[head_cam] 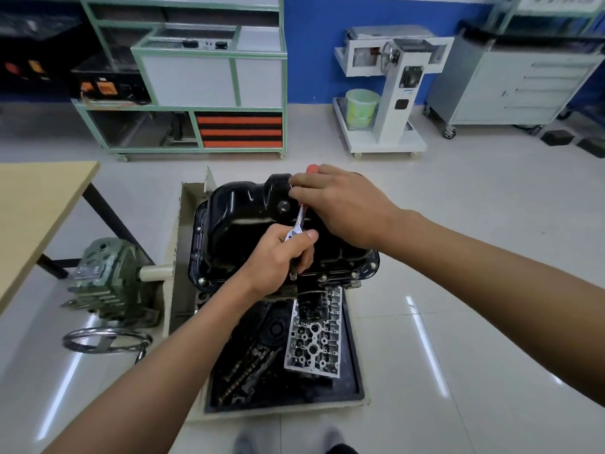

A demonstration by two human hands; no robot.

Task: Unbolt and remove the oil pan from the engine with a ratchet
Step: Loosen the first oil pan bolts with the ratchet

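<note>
With the left hand (278,257) clamped on the ratchet (299,221) head and the right hand (343,204) gripping its handle, keep the socket square on the oil pan (235,217) flange bolt while swinging short, even strokes.

one head-worn view – looks forward and down, close over the oil pan (262,221).

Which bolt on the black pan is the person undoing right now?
The one on the pan's front edge right under the left hand, at. The ratchet's socket sits on it; the other front-edge bolts, like, are bare.
</note>
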